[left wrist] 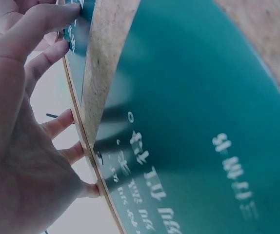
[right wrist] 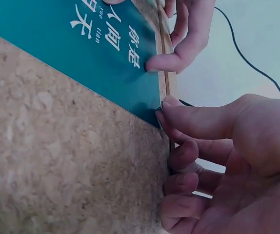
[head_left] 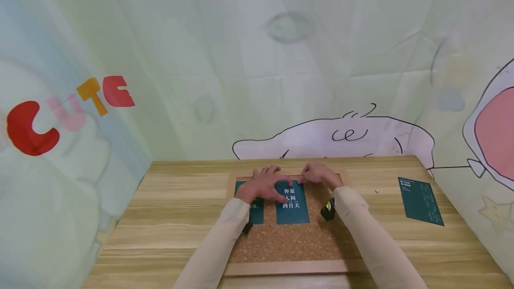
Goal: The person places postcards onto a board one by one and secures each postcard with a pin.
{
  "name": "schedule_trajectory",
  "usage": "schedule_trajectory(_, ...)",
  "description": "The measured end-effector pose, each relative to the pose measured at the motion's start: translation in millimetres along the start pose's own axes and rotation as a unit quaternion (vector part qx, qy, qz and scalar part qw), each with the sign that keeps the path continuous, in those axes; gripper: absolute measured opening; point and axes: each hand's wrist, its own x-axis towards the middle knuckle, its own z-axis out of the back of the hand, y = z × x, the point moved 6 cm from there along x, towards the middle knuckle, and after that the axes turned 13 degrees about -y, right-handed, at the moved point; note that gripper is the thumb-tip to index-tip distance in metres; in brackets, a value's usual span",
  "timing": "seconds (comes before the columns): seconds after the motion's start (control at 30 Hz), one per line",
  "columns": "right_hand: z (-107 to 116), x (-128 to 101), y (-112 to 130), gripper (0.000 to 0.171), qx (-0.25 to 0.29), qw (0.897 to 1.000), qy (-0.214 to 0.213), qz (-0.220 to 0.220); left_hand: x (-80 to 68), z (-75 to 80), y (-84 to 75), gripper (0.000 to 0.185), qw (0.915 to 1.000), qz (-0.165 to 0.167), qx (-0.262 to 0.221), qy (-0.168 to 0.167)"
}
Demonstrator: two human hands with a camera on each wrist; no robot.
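A dark teal card with white characters (head_left: 293,215) lies near the top of a wood-framed cork board (head_left: 289,244). My left hand (head_left: 263,187) spreads over it, thumb and index finger pressing the card, the other fingertips on the frame's far edge. With thumb and index finger, my right hand (right wrist: 228,141) pinches a small thumbtack, mostly hidden, at the card's top right corner. A second teal card (left wrist: 189,122) lies on the cork to the left, partly under my left hand and wrist. A tack (left wrist: 99,157) shows near its top edge.
The board lies on a wood-grain table (head_left: 180,222). To its right are a small shiny tack (head_left: 376,191) and another teal card (head_left: 421,202). A printed curtain (head_left: 241,57) hangs behind the table. Each wrist carries a small black camera (head_left: 328,209).
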Motion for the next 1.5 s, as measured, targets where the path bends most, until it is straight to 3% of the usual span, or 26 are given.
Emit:
schedule_trajectory(0.33,4,2,-1,0.021,-0.005,1.000,0.003,-0.029,0.7,-0.2,-0.2,0.061,1.0000,-0.002,-0.001,0.001)
schedule_trajectory(0.83,3,1,-3,0.021,0.004,1.000,-0.007,-0.028,-0.7,-1.3,-0.7,0.063,1.0000,-0.002,0.003,-0.001)
schedule_trajectory(1.33,0,1,6,0.023,-0.034,0.998,-0.012,-0.055,-2.1,1.6,-0.9,0.062,0.9999,-0.009,-0.005,-0.006)
schedule_trajectory(1.5,0,1,5,0.022,-0.037,0.998,-0.020,-0.044,-3.2,2.6,-1.1,0.061,0.9999,-0.009,-0.010,-0.003)
